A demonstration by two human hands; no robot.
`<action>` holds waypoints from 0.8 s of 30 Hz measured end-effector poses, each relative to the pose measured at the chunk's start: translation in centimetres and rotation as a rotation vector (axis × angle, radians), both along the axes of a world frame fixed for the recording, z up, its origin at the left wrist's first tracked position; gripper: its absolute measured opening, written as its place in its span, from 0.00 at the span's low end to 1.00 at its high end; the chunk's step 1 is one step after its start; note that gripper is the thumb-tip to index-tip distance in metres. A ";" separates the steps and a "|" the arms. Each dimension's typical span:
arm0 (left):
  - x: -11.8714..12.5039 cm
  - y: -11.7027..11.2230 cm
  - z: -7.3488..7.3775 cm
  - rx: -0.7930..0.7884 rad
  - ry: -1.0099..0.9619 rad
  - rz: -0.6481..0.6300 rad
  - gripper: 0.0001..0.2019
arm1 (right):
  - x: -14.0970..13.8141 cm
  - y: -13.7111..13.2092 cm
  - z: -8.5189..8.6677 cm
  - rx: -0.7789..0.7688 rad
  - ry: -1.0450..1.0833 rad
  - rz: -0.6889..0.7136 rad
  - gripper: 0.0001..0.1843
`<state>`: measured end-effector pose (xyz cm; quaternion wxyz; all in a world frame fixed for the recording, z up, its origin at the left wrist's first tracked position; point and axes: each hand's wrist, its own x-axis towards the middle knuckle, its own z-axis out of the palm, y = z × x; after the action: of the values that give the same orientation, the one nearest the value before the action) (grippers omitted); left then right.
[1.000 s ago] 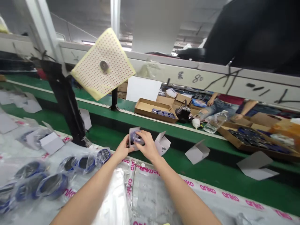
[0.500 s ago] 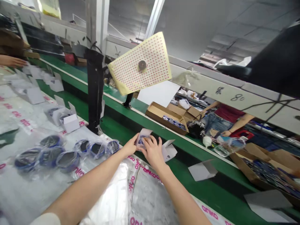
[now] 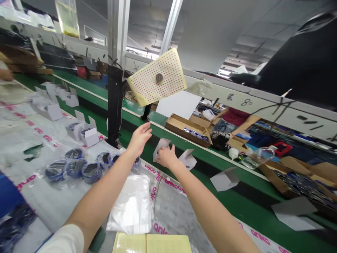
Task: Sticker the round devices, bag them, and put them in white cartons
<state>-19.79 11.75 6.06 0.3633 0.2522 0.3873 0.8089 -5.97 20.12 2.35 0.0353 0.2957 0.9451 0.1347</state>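
Note:
My right hand [image 3: 166, 156] has its fingers curled at a small white box [image 3: 160, 143] with a raised flap, above the green conveyor belt. The hand hides what lies inside the box. My left hand [image 3: 140, 139] is raised to the left of that box, touching nothing, fingers stretched out. Close to the right hand stands another open white box [image 3: 188, 159]. Below my left forearm, round blue-rimmed items [image 3: 91, 172] in clear plastic bags lie on the table. A stack of clear plastic bags [image 3: 131, 203] rests in front of me, with yellow sticker sheets [image 3: 158, 243] nearer still.
More open white boxes [image 3: 91, 137] stand at the left along the belt [image 3: 237, 211]. A dark-wrapped post [image 3: 114, 102] rises at the belt's near edge. A dotted yellow sheet [image 3: 168, 75] hangs ahead. Cardboard boxes [image 3: 181, 130] and a person [image 3: 233, 119] are across the belt.
My left hand has let go of the white box and moved up and left, its fingers opening. My right hand stays at the box. The view has shifted, showing the yellow sheets at the bottom.

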 end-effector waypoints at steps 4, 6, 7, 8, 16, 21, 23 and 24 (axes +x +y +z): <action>-2.2 -1.7 1.3 -0.020 -0.077 0.085 0.19 | -0.2 -1.1 -1.2 0.039 0.028 -0.038 0.19; -2.8 -2.2 1.5 -0.032 -0.103 0.106 0.16 | -0.2 -1.4 -1.8 0.042 0.063 -0.050 0.17; -2.9 -2.4 1.6 -0.036 -0.112 0.110 0.15 | -0.3 -1.5 -1.8 0.034 0.081 -0.051 0.17; -2.9 -2.5 1.6 -0.039 -0.119 0.111 0.14 | -0.3 -1.6 -1.7 0.020 0.099 -0.051 0.17; -3.1 -2.7 2.3 -0.040 -0.076 0.101 0.12 | -1.8 -6.4 1.6 -0.105 0.343 -0.056 0.20; -3.0 -2.0 2.3 -0.072 -0.007 0.095 0.13 | -4.8 -9.8 -0.9 -0.375 0.394 0.065 0.32; -2.7 -1.8 2.3 -0.095 0.046 0.081 0.15 | -5.7 -9.6 -1.9 -0.455 0.446 0.073 0.33; -2.5 -1.7 2.3 -0.102 0.084 0.081 0.16 | -5.7 -9.3 -2.2 -0.488 0.487 0.068 0.32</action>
<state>-22.30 10.03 8.35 0.3261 0.2511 0.4526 0.7911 -11.71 10.86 0.16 -0.1260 0.2703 0.9395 -0.1684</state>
